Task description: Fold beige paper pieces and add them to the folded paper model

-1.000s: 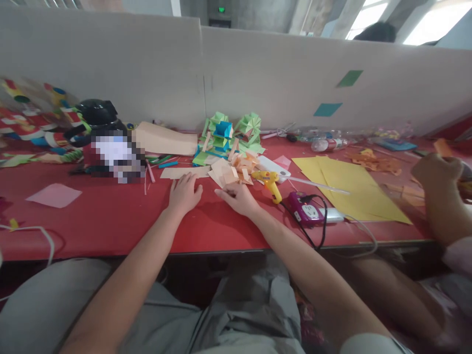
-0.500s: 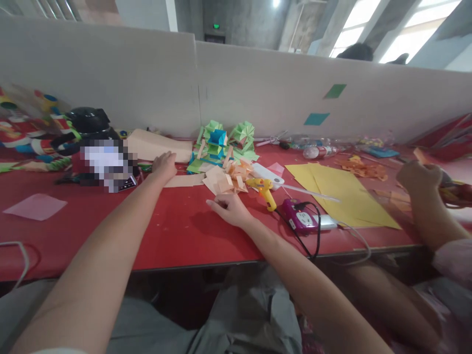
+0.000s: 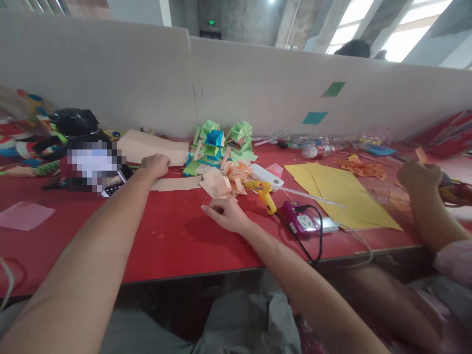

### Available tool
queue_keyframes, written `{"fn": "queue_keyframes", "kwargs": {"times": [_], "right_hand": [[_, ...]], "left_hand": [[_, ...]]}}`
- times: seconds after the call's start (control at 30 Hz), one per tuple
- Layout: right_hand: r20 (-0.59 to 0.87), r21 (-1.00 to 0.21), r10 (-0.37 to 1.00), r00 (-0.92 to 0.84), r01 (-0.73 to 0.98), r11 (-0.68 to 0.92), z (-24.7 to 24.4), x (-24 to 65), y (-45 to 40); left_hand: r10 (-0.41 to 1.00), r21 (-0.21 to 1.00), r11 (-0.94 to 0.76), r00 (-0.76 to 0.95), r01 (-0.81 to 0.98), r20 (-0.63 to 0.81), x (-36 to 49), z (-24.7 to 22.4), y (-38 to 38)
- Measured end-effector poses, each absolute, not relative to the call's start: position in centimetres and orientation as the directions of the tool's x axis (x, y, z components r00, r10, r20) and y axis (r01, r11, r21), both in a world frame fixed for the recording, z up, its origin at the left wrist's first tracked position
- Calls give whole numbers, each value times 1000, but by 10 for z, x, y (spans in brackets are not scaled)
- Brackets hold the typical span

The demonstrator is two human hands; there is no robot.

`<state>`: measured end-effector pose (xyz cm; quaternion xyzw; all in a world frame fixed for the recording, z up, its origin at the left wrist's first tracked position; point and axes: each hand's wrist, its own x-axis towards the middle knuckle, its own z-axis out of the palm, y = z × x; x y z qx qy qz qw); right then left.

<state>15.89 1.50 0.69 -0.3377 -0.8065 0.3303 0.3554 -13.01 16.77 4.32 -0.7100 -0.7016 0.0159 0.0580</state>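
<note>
Reaching with the left hand [image 3: 156, 166] to the tan paper sheet [image 3: 153, 146] at eleven o'clock, whether pinching unclear.
Keeping the right hand [image 3: 225, 214] loosely curled, thumb apart, near folded paper pieces [image 3: 220, 184] at twelve.

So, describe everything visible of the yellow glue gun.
The yellow, plastic-looking glue gun lies on its side on the red tabletop, nozzle toward pale-orange paper pieces. Its handle points toward the near edge, a black cord leaving the end. A clear stick extends from its rear over the yellow paper sheets.
</note>
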Motion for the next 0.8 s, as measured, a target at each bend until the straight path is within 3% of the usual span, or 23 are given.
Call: {"fn": "queue_keyframes", "kwargs": {"times": [0.23, 0.53, 0.67, 0.8], "right_hand": [[355, -774, 778, -518, 305, 555, 6, 160, 15], [365, -771, 770, -524, 294, 565, 5, 160, 16], [345, -777, 783, -518, 310, 548, 5, 159, 17], [306, -881, 845, -438, 205, 426, 2, 158, 21]], "left_hand": [[972, -71, 126, -110, 989, 206, -126, 54, 162], [872, 219, 236, -306, 947, 382, -121, 69, 154], [763, 329, 139, -312, 934, 566, -109, 87, 134], [738, 283, -67, -143, 957, 659, -78, 100, 90]]}}
